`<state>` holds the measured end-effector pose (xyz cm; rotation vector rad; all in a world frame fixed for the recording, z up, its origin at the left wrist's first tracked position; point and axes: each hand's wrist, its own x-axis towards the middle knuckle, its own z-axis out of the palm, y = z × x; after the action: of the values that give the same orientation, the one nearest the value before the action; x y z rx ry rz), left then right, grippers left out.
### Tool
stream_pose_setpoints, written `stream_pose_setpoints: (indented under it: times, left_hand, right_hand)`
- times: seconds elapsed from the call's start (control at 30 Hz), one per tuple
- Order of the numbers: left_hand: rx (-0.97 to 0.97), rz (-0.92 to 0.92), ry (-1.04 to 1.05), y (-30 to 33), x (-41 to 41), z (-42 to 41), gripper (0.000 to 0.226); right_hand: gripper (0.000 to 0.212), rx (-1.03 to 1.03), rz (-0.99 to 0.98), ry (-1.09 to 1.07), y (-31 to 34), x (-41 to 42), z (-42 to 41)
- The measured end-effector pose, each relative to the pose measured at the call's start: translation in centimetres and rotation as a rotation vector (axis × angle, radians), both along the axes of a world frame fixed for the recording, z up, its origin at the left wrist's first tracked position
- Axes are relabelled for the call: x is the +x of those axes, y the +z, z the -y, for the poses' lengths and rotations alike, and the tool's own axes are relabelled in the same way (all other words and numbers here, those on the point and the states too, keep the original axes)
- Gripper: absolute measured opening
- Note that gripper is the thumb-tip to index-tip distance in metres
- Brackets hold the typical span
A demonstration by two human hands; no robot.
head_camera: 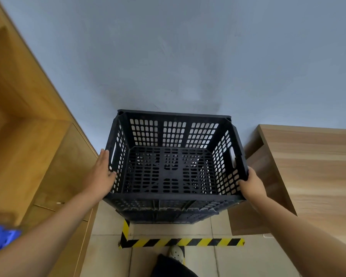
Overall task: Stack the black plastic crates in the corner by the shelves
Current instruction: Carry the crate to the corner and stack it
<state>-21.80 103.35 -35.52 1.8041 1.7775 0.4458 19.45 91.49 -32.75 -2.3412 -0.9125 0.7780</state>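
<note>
Top crate point(174, 156) is seated on lower crate point(164, 215). Its 9 o'clock wall is pressed by flat left hand point(101, 174). Its 3 o'clock corner is gripped by right hand point(252, 184), fingers curled.

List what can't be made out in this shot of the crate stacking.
- Crates below the top crate: head view, top crate hides their number.
- Right hand fingers: behind the crate's corner.
- Blue object: blurred, cut by the left edge.
- Shoe: partly hidden by dark clothing.

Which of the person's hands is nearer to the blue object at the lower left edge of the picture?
Left. The left hand presses the top crate's left wall, on the blue object's side; the right hand grips the crate's right front corner, farther off.
</note>
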Motion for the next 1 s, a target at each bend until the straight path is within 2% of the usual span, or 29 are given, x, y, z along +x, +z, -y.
stream_pose_setpoints:
  times: [0.07, 0.13, 0.2, 0.53, 0.77, 1.0]
  left_hand:
    - [-0.035, 0.093, 0.044, -0.6, -0.6, 0.9, 0.073]
    - [-0.07, 0.262, 0.122, -0.2, -0.5, 1.1, 0.058]
    - [-0.07, 0.297, 0.136, 0.2, -0.3, 1.2, 0.051]
    - [-0.084, 0.277, 0.081, -0.3, -1.4, 1.2, 0.045]
    - [-0.06, 0.18, 0.071, -0.8, -1.3, 0.4, 0.044]
    - [-0.041, 0.205, 0.074, -0.9, -1.0, -1.3, 0.047]
  right_hand:
    - [0.047, 0.001, 0.036, -0.014, -0.2, -0.4, 0.6]
    - [0.047, 0.002, 0.03, -0.036, 0.1, -0.7, 0.7]
    - [0.047, -0.008, 0.015, -0.044, 0.2, -0.9, 1.0]
    - [0.045, -0.018, -0.005, -0.037, 0.2, -1.0, 1.5]
    - [0.039, -0.078, 0.081, -0.017, -0.5, -1.1, 0.8]
    - [0.036, -0.05, 0.137, -0.041, -1.1, -0.8, -0.5]
